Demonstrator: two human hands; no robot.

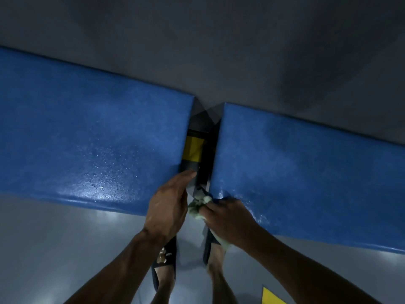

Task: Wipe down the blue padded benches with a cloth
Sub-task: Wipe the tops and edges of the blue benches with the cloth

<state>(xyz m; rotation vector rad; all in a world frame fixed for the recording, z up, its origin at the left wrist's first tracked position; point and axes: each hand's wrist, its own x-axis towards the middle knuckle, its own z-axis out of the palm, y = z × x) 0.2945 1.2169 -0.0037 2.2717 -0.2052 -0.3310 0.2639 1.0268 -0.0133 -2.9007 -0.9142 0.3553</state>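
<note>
With the right hand (230, 218) fingers bunched around the pale cloth (198, 205), press it along the right blue bench (306, 167) edge, while the left hand (168, 205), fingers together, braces the left blue bench (87, 139).

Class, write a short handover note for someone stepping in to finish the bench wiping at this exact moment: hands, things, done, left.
Left hand: empty, flat on the near right corner of the left bench, fingertips at the gap.
Right hand: gripping the bunched pale cloth at the near left corner of the right bench.
Done: both pads glisten wet along their near parts.
Left: the far parts look duller, perhaps unwiped; I cannot tell about the bench ends out of view.
</note>
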